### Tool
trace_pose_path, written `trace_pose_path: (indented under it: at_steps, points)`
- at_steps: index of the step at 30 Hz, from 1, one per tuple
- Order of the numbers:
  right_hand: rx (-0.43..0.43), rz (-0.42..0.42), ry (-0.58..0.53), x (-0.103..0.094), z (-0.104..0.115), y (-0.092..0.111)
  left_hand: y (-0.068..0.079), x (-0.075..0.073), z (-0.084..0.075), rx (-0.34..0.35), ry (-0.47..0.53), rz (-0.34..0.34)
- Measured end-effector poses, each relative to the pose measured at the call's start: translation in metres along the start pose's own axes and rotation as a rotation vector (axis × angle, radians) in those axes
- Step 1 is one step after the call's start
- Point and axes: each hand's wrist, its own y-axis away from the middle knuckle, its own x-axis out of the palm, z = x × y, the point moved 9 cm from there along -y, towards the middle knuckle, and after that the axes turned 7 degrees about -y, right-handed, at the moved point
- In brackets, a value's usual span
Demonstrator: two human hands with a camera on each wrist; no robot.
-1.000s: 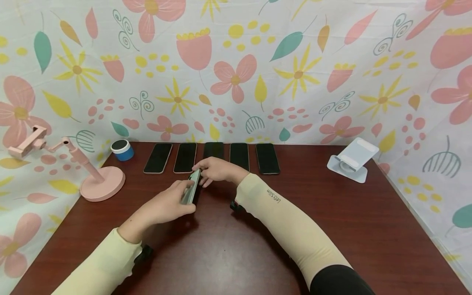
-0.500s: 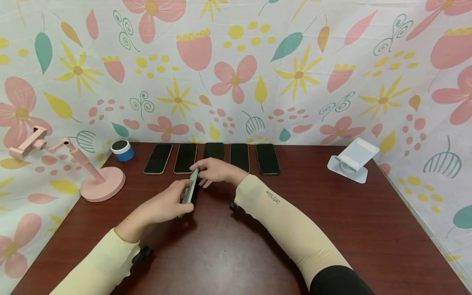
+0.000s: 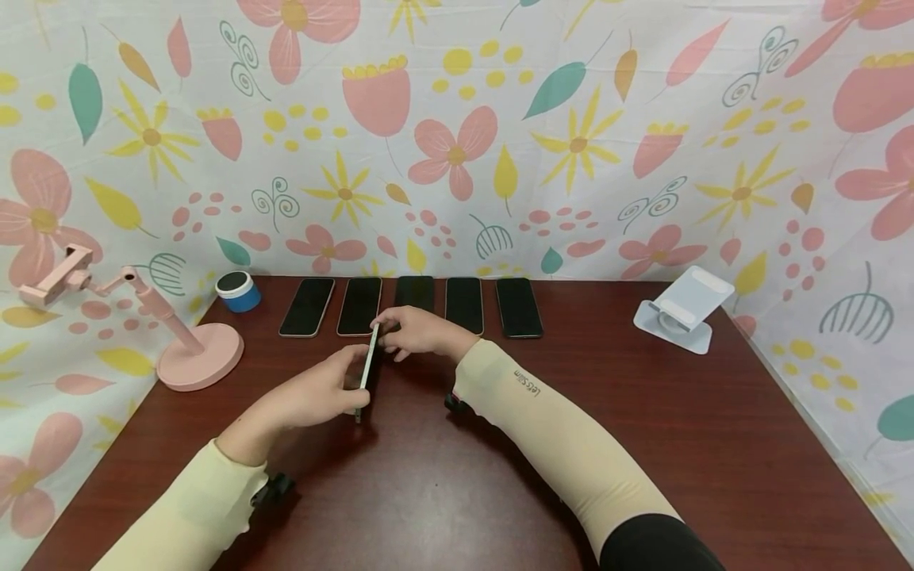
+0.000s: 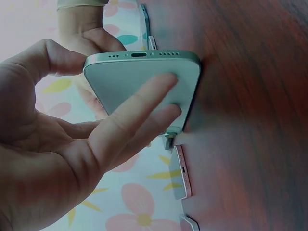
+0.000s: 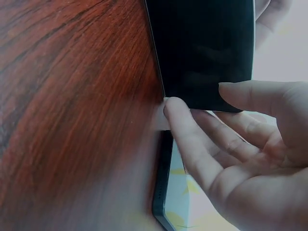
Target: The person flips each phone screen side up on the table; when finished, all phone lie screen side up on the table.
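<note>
A pale green smartphone (image 3: 369, 361) stands on its long edge on the table, edge-on in the head view. My left hand (image 3: 314, 392) holds its near end: in the left wrist view the thumb (image 4: 67, 60) is at a corner by the charging port and two fingers (image 4: 144, 103) lie along the pale back (image 4: 113, 79). At the far end my right hand (image 3: 421, 329) grips the phone, the thumb (image 5: 255, 96) on the black screen (image 5: 202, 48) and the other fingers at the end edge, partly behind it.
Several dark-screened phones lie in a row by the back wall, from a left one (image 3: 307, 307) to a right one (image 3: 519, 307). A blue-and-white jar (image 3: 239, 293) and pink phone stand (image 3: 200, 357) are left; a white stand (image 3: 681, 309) is right.
The phone has turned from leaning with its pale back partly showing to nearly edge-on in the head view. Both hands have kept hold of it, the left shifting slightly left.
</note>
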Motion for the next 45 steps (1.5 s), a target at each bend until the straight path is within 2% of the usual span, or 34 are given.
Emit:
trace_pose_path:
  at_steps: [5, 10, 16, 22, 33, 45]
  points:
    - [0.025, -0.01, -0.01, 0.002, -0.003, 0.002, 0.001, -0.001, 0.002, -0.036, 0.026, -0.008]
    - [0.035, -0.02, -0.007, 0.002, -0.003, 0.004, 0.001, -0.002, 0.002, -0.019, 0.033, -0.004]
    - [0.033, -0.032, 0.048, 0.001, 0.001, 0.006, 0.001, -0.004, 0.004, -0.005, 0.015, -0.016]
    - [0.05, -0.036, 0.104, 0.002, 0.001, 0.007, 0.005, -0.007, 0.007, -0.03, -0.019, -0.03]
    - [0.084, -0.046, 0.176, 0.003, -0.003, 0.004, 0.008, -0.005, 0.012, -0.01, 0.02, -0.021]
    - [0.082, -0.079, 0.25, 0.004, -0.002, 0.005, 0.004, -0.007, 0.021, -0.056, -0.109, -0.04]
